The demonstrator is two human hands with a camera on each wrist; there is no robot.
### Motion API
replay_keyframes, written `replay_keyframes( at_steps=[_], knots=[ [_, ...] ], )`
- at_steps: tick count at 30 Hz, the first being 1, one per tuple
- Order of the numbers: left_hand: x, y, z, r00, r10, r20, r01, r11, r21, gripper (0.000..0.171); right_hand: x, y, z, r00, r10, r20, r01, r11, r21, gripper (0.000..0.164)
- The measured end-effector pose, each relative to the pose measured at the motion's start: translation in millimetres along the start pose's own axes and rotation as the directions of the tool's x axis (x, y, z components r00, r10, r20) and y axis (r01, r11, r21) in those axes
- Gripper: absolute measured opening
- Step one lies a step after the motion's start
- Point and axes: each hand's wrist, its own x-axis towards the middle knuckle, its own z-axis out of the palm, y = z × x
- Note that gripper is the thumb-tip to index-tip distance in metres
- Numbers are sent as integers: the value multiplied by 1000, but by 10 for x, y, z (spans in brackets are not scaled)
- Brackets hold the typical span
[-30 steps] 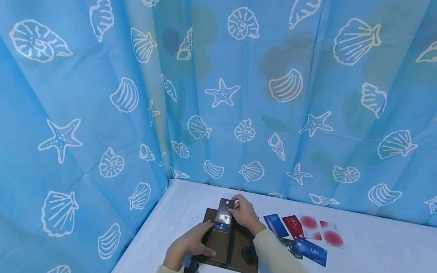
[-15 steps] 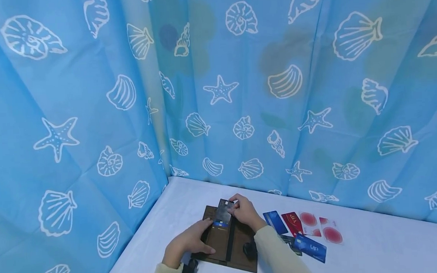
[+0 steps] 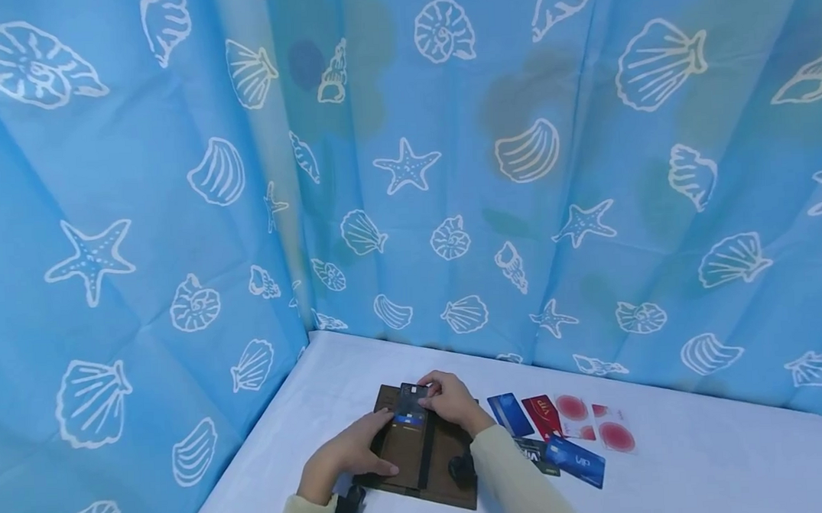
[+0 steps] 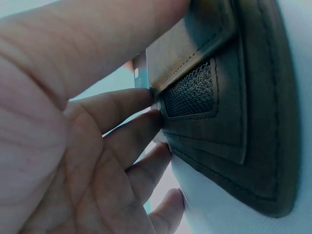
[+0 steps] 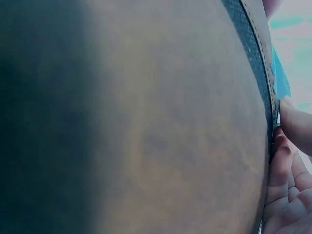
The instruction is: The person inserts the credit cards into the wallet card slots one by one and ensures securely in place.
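Observation:
A brown wallet (image 3: 444,463) lies spread on the white table, a dark strap running down its middle. My right hand (image 3: 456,404) pinches the upper right edge of a dark card (image 3: 410,399) with a chip, partly in a slot of the wallet's left half. Below it the top of a blue card (image 3: 409,419) shows in another slot. My left hand (image 3: 351,452) holds the wallet's left side, thumb on its face. In the left wrist view its fingertips (image 4: 155,117) meet the stitched edge beside a mesh patch (image 4: 190,92). The wallet's brown surface (image 5: 185,122) fills most of the right wrist view.
Right of the wallet lie several loose cards: a blue one (image 3: 510,414), a red one (image 3: 543,416), white ones with red circles (image 3: 615,436), a black one (image 3: 533,452) and a blue one on top (image 3: 577,461). A blue shell-print curtain (image 3: 410,233) stands behind the table.
The dark card has slid down deeper into its slot, with the right hand following it. The left hand keeps its place on the wallet. The head view has shifted slightly.

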Motion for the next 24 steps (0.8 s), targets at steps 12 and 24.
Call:
replay_keyframes(
  at_steps=[12, 24],
  knots=[
    [-24, 22, 3, 1000, -8, 18, 8, 1000, -7, 87, -90, -13, 51, 1000, 9, 25, -10, 999, 46, 24],
    [-29, 38, -14, 1000, 0, 19, 1, 1000, -10, 86, -96, -31, 81, 998, 55, -9, -54, 998, 38, 21]
  ],
)
